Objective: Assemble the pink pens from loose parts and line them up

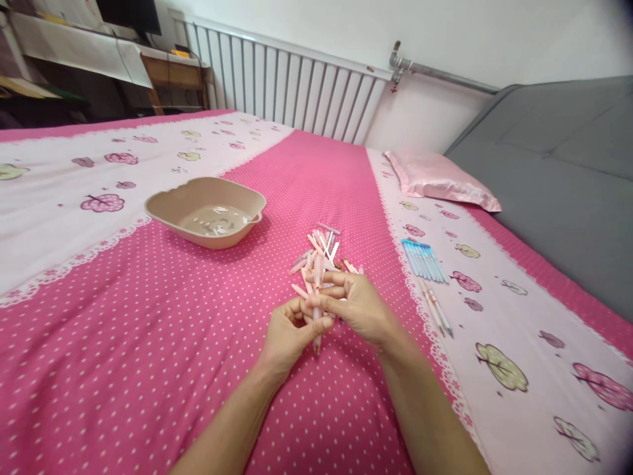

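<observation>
1. the left hand (291,334) and the right hand (360,307) meet over the bed, fingers curled in, both closed around one pink pen (318,272).
2. the pen stands nearly upright between them. its upper end rises above the fingers and its thin tip pokes out below the left thumb. the exact finger placement on the barrel is hidden by the knuckles.
3. just beyond the hands lies a loose pile of pink pen parts (322,247), touching or nearly touching the right hand's fingertips.
4. everything rests on a pink bedspread (148,343) with white dots, which has pale floral bands on either side.
5. to the right, on the pale band, a row of blue pens (424,260) lies side by side, with a couple of pale pens (435,307) just below them.
6. to the left, well apart from the hands, sits a beige basin (165,210) with small white bits in its bottom.
7. farther back are a pink pillow (438,179), a grey headboard (554,171) and a white radiator (297,89).
</observation>
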Demonstrator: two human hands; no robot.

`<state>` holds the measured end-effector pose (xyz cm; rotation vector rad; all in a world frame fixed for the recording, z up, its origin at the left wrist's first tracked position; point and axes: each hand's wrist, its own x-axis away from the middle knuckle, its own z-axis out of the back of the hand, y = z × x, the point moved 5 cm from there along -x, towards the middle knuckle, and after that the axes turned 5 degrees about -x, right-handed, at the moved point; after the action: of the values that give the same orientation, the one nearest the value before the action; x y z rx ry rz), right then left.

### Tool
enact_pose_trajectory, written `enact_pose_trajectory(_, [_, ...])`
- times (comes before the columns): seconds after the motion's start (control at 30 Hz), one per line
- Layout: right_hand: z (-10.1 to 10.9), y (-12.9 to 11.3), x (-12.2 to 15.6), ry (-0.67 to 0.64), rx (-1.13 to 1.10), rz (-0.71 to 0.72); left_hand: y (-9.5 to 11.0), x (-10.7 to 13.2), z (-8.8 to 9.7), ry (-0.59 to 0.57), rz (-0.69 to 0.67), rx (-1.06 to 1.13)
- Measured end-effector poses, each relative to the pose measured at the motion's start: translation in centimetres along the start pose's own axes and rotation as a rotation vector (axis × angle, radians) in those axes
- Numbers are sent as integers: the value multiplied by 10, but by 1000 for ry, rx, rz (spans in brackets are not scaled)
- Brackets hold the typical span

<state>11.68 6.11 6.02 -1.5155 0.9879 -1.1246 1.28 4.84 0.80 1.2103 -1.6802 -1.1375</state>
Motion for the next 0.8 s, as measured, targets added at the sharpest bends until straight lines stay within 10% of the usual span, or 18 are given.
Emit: enact_pose_trajectory(0.8, [1, -1, 0, -110, -121, 17, 1, 1, -1, -102, -6, 88])
